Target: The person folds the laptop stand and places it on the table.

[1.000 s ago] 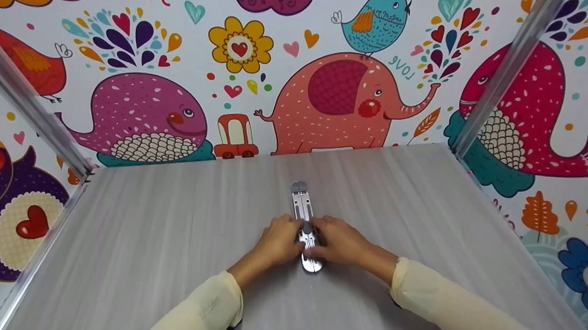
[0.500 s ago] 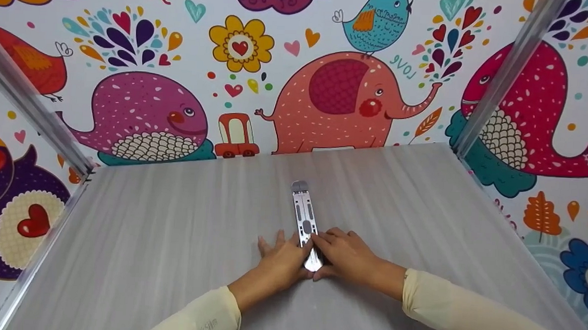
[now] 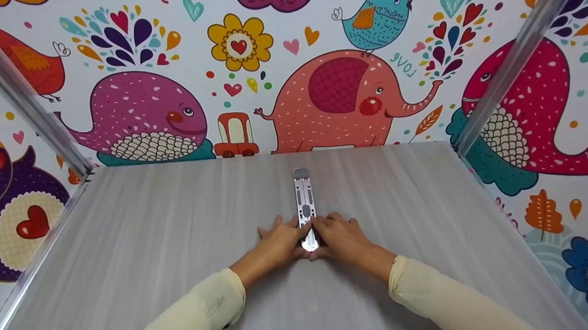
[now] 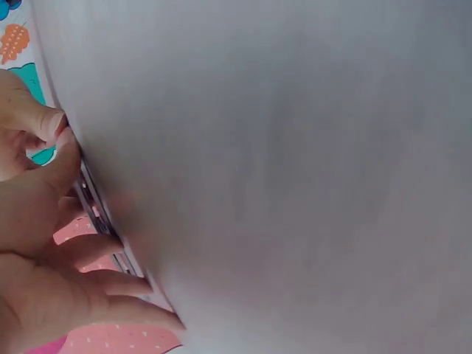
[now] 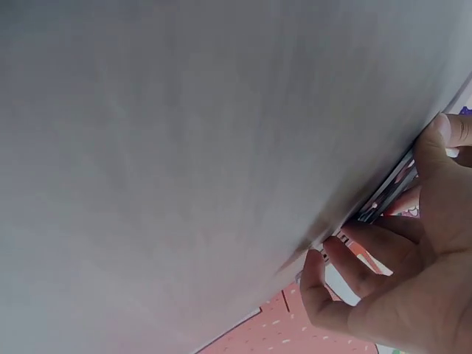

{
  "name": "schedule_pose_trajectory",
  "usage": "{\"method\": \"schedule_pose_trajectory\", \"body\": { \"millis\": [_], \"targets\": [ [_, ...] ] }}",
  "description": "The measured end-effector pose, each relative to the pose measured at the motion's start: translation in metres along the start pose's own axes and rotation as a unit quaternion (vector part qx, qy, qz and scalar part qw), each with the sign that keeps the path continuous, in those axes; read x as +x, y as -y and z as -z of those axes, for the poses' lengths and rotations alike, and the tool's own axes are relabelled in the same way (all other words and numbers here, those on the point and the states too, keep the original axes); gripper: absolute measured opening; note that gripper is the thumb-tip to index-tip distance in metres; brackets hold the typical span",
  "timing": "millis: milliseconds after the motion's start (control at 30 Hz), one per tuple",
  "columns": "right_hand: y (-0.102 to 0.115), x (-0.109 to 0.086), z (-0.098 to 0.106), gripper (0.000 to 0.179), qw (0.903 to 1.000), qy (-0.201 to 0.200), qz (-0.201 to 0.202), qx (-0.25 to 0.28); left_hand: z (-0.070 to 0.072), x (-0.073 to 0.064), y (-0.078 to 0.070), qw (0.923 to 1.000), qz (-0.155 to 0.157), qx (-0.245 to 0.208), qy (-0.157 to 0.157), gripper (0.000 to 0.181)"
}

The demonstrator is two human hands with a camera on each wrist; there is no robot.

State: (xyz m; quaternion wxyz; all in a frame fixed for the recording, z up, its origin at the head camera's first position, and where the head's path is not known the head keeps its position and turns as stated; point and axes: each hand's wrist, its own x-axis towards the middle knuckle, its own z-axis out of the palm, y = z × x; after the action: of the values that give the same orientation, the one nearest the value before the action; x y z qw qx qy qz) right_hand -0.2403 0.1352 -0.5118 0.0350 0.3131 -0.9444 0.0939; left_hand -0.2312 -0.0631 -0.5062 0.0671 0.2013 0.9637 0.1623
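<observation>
A slim silver folded laptop stand (image 3: 304,197) lies lengthwise on the table, with grey pads at its far end and slots along its top. My left hand (image 3: 279,243) holds its near end from the left, thumb by the tip and other fingers spread outward. From the right, my right hand (image 3: 348,239) grips the same end between thumb and fingers. The thumbs come close together at the near tip. In the left wrist view the stand (image 4: 96,210) is mostly hidden behind fingers (image 4: 96,251). The right wrist view shows its dark edge (image 5: 383,195) beside curled fingers (image 5: 369,251).
The grey wood-grain table (image 3: 172,219) spreads around both hands. A wall printed with cartoon animals (image 3: 247,93) rises along its back, with more printed panels on both sides. Metal posts (image 3: 496,79) stand at the back corners.
The hands first held the stand's middle, then slid to its near end. Over the last half second, stand and hands have moved slightly away from me.
</observation>
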Motion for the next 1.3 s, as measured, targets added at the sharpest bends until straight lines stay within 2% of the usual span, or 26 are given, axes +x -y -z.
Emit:
{"method": "schedule_pose_trajectory", "body": {
  "millis": [200,400,500,700,933,1133,1300],
  "targets": [
    [0.003,0.002,0.003,0.086,0.9998,0.008,-0.018,0.002,0.002,0.001,-0.001,1.0000,0.001,-0.009,-0.001,0.080],
    [0.000,0.001,0.001,0.086,0.9997,0.013,-0.019,0.003,0.001,0.002,-0.005,1.0000,-0.003,-0.005,-0.001,0.081],
    [-0.003,0.001,0.001,0.079,0.9999,0.002,-0.006,0.011,0.000,0.003,-0.006,1.0000,-0.005,-0.001,-0.004,0.081],
    [-0.006,0.002,0.001,0.067,0.9979,-0.021,0.052,0.032,-0.002,0.002,-0.008,0.9997,-0.003,0.009,-0.021,0.077],
    [-0.006,0.004,0.002,0.069,0.9975,-0.022,0.053,0.042,0.001,0.002,-0.009,0.9994,-0.001,0.019,-0.029,0.077],
    [-0.008,0.001,0.006,0.078,0.9967,-0.011,0.060,0.052,0.002,-0.002,-0.005,0.9998,-0.007,-0.005,-0.016,0.076],
    [-0.019,-0.001,0.019,0.082,0.9956,0.002,0.039,0.085,0.009,-0.007,0.001,0.9985,-0.011,-0.053,-0.002,0.073]
  ]
}}
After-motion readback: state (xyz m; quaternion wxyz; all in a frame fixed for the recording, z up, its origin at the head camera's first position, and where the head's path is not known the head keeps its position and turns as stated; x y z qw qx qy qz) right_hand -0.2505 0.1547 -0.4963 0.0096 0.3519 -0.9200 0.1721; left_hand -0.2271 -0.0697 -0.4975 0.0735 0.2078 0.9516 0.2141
